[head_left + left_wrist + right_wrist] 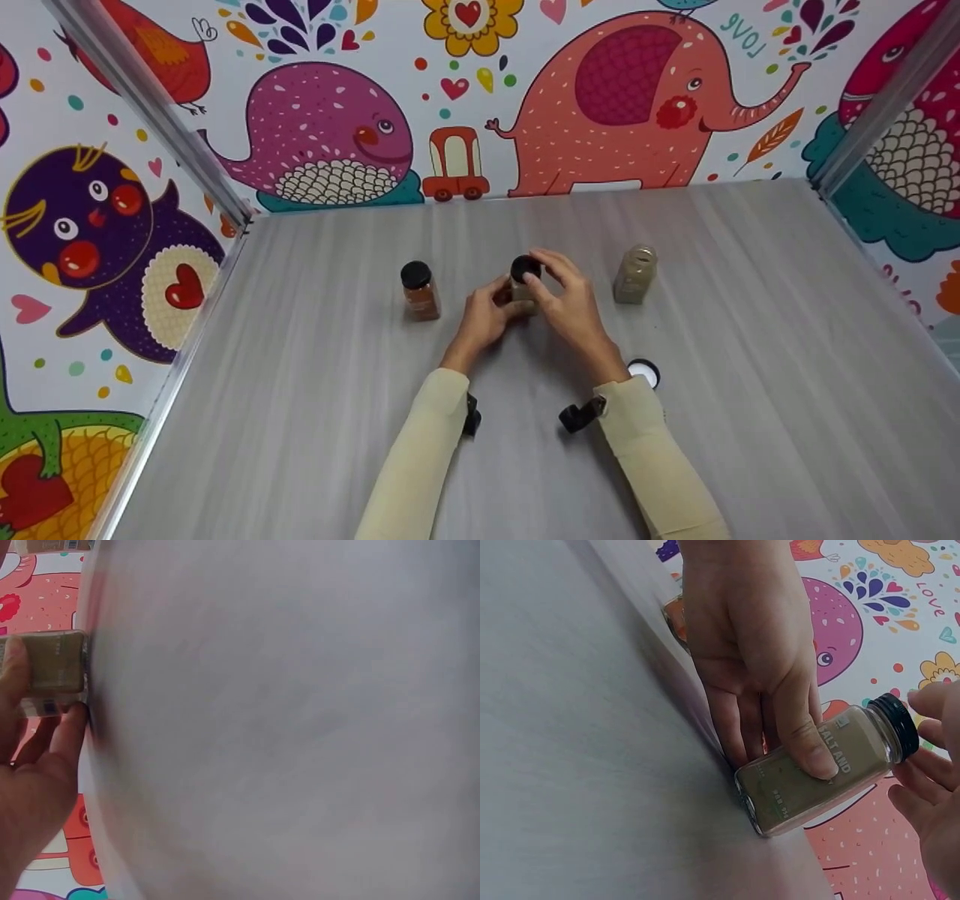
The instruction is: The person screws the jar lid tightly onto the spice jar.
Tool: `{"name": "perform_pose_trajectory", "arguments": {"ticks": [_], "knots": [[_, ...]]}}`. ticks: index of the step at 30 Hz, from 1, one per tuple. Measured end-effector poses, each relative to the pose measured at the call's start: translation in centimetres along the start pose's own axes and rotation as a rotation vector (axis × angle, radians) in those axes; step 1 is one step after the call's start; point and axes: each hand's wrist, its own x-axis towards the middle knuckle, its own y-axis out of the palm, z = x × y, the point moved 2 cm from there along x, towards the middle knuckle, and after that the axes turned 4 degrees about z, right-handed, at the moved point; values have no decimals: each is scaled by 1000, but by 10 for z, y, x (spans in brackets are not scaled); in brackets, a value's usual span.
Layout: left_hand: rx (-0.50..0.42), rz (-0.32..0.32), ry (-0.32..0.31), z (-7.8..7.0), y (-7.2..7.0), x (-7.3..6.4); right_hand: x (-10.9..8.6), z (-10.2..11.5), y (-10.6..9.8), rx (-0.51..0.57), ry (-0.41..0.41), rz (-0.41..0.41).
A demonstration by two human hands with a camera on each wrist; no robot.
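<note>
Upright on the grey table stands a clear glass spice bottle (795, 787) of greenish-brown powder, its label partly reading "SALT AND". My left hand (484, 319) grips the lower body, thumb across the label side in the right wrist view. At its top is a black screw cap (526, 268); my right hand (574, 300) pinches this cap between thumb and fingers. To the right is a similar spice bottle (636, 281) with no cap on. A loose black cap (643, 373), white inside facing up, lies beside my right wrist.
A capped spice bottle (422, 300) with reddish-brown contents stands left of my hands. Cartoon-printed panels (457, 97) border the table at the back and both sides, with metal posts (157, 112) at the corners.
</note>
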Motion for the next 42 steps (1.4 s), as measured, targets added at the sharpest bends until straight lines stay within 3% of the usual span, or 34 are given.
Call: {"name": "perform_pose_trajectory", "arguments": {"ticks": [8, 15, 28, 37, 42], "knots": [[-6, -5, 5, 0, -1, 0, -1, 1, 0, -14, 14, 14], [-16, -2, -33, 0, -1, -1, 0, 0, 1, -6, -1, 1], [-18, -1, -28, 0, 1, 0, 0, 0, 0, -46, -23, 35], [-35, 8, -2, 0, 1, 0, 1, 3, -2, 4, 5, 24], [6, -11, -38, 1, 1, 2, 1, 2, -1, -11, 14, 41]]}}
